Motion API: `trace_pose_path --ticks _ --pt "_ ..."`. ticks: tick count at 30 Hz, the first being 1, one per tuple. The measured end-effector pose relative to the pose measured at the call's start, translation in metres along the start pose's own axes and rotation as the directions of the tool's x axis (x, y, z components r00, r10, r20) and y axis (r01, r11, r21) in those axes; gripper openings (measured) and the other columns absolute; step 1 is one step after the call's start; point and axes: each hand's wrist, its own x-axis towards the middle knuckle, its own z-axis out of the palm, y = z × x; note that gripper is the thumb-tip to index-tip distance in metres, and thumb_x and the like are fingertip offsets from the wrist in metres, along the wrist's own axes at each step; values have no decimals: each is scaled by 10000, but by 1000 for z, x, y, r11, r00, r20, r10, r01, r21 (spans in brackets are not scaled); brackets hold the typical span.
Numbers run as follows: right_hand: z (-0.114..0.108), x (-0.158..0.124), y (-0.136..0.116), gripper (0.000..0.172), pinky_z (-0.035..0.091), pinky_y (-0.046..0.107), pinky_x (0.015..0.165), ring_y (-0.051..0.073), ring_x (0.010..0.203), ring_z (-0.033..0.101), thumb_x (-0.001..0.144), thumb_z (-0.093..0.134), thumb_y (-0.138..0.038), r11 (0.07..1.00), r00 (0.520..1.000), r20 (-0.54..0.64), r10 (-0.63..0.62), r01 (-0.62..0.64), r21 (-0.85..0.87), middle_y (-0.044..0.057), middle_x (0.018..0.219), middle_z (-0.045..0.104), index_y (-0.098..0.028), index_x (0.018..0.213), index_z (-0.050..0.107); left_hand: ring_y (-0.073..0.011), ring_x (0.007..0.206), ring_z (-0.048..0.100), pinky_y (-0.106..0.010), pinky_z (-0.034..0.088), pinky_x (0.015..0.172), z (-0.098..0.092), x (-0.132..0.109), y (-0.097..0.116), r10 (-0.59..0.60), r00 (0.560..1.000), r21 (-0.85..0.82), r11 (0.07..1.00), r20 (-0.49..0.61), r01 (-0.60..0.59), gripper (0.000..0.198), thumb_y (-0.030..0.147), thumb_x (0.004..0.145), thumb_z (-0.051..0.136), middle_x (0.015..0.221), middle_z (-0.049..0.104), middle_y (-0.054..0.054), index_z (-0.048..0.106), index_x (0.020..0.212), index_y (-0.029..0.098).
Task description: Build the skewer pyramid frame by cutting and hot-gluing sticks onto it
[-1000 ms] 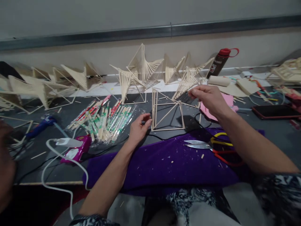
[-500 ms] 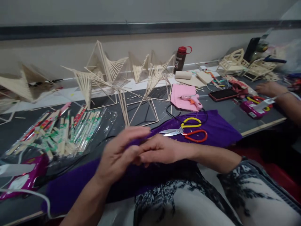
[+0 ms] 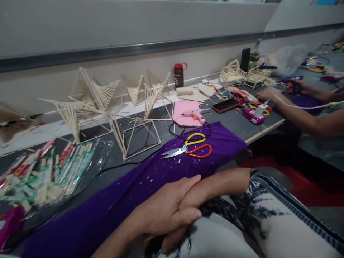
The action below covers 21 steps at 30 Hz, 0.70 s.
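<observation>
My left hand (image 3: 168, 204) lies across my right hand, its thumb and fingers apart on either side of the right wrist. Beneath it my right hand (image 3: 174, 239) hangs over my lap, mostly covered. Its visible fingers stretch downward, and no tool shows in either hand. Just beyond, scissors (image 3: 185, 147) with one yellow and one red handle lie partly open on a purple cloth (image 3: 129, 193) sprinkled with wood bits. Behind the cloth stands a frame of thin wooden sticks (image 3: 141, 138). A pink glue gun (image 3: 193, 115) rests on a pink pad (image 3: 178, 107).
Several stick models (image 3: 103, 93) line the wall. Packs of wooden chopsticks (image 3: 53, 172) lie at left. A red-capped bottle (image 3: 178, 76), a phone (image 3: 225, 105) and a magenta power strip (image 3: 254, 115) sit farther right, beside a co-worker's hands (image 3: 266, 94). A black cord (image 3: 120, 165) crosses the table.
My hands have dropped toward my lap and shifted right, with the left now laid over the right. The view has turned right, showing more of the co-worker, whose second hand holds a blue tool.
</observation>
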Motion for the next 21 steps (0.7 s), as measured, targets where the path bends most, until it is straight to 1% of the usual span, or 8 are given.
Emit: trace_pose_path --ticks 4,8,10,13,16,17,19,21 --pt "-20 16 -1 280 426 284 852 173 1145 527 753 560 -170 991 966 230 -118 99 92 25 1000 592 -155 1018 648 -215 1269 432 -374 380 1036 19 -11 1 63 977 128 991 -205 -37 624 343 867 485 1426 419 -53 242 1438 277" --pt "-45 46 0 240 433 238 816 158 1061 567 730 627 -222 969 827 506 -245 210 126 6 938 615 -153 959 653 -210 1253 455 -344 416 1015 36 -35 -14 139 875 238 971 -464 -28 598 219 871 454 1412 433 -72 254 1432 272" --pt "-54 61 -2 218 430 217 796 151 1012 580 715 658 -245 935 603 723 -337 302 183 -1 896 623 -147 909 651 -202 1203 504 -316 448 984 40 -45 -22 131 813 251 968 -568 20 577 185 859 470 1368 477 -76 312 1408 264" --pt "-62 81 -8 213 419 193 777 138 929 591 679 706 -285 858 133 907 -400 402 319 -17 818 624 -144 824 636 -182 1097 568 -292 479 941 40 -54 -28 116 721 264 960 -684 96 529 136 818 543 1237 562 -53 437 1314 286" --pt "-62 95 -15 261 412 188 778 136 854 590 658 731 -342 757 -399 849 -346 416 504 -16 785 619 -139 767 608 -182 1036 579 -303 489 912 35 -54 -27 127 690 239 969 -713 69 461 118 760 619 1141 577 -51 512 1182 268" --pt "-59 97 -17 285 410 192 790 141 854 587 666 724 -364 723 -539 778 -323 390 570 -7 805 621 -136 786 601 -184 1026 577 -306 493 898 33 -54 -26 120 691 215 975 -713 51 436 118 746 633 1127 573 -53 516 1141 261" --pt "-53 96 -20 344 401 206 832 157 897 577 704 690 -401 673 -714 634 -299 313 670 23 887 622 -123 876 584 -182 1002 575 -304 500 862 29 -51 -23 84 700 155 987 -709 39 396 125 732 642 1104 561 -57 505 1081 252" --pt "-47 92 -21 393 380 220 888 173 959 558 738 657 -418 656 -791 535 -295 240 716 59 949 615 -99 944 553 -177 961 573 -292 508 811 24 -50 -19 46 721 104 994 -692 37 371 144 722 645 1052 550 -54 493 1044 248"
